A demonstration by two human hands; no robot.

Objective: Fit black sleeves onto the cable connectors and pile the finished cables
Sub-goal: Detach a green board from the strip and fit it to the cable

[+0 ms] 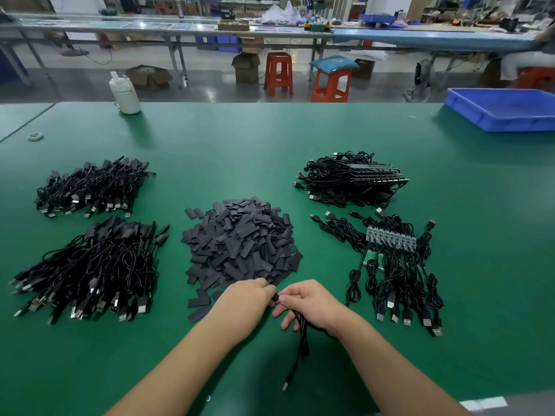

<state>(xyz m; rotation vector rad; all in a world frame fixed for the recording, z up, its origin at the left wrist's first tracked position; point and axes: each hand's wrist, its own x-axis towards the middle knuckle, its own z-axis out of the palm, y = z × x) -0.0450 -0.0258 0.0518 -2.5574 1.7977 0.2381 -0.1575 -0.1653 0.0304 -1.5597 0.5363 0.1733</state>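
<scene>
**Seating a sleeve on the connector end**

We work at a green bench mat [270, 139] with everything sorted by stage. To our left lie two heaps of sleeved cables [90, 262], the far one [93, 187] smaller. To our right sit two bundles of bare cables, the near bundle [393, 265] showing small green circuit boards [390, 235] and the far bundle [348, 178] stacked neatly. In the middle is the mound of flat black sleeves [240, 244], its near edge just beyond our knuckles.

Our right hand [312, 304] has its fingers curled round one cable [303, 340], thumb and forefinger pinching it near the top, while the USB plug [285, 385] hangs towards us. Our left hand [246, 298] has its fingertips bunched on a small dark piece where the two hands meet; we judge it a sleeve, though it is mostly hidden.

To do this well, we should hold the board end steady close to its tip, open the flat sleeve into a tube with a light squeeze, and slide it straight on without bending the solder joints. Then it goes onto the left heap, plugs facing us.
</scene>
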